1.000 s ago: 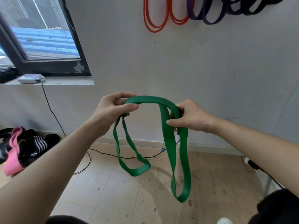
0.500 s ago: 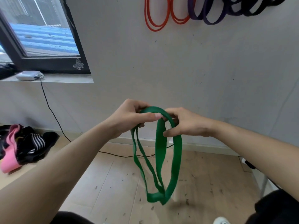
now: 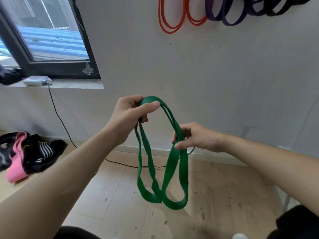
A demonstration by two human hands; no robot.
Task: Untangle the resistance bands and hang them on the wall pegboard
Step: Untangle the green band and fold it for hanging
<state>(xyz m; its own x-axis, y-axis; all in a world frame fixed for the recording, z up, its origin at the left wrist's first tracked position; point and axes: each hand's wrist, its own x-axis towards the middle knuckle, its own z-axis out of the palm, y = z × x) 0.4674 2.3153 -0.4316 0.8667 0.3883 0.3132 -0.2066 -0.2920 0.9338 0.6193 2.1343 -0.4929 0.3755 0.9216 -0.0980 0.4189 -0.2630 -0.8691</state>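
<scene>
Between the hands: flat green rubber resistance band [image 3: 183, 169], doubled into loops, hanging free above the wooden floor [image 3: 224, 195].
Left hand [image 3: 131, 116]: curled round the band's top fold, higher up.
Right hand [image 3: 195, 137]: pinching one strand, lower right.
Far wall, top edge: thin orange loops [image 3: 170, 31] and purple loops [image 3: 231, 23] hanging.

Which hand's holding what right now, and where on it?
Both hold the green resistance band: left hand grips its gathered top, right hand pinches it lower down, on the right side.

Left grip [image 3: 131, 116] raised, right grip [image 3: 195, 138] lower, both curled.
</scene>
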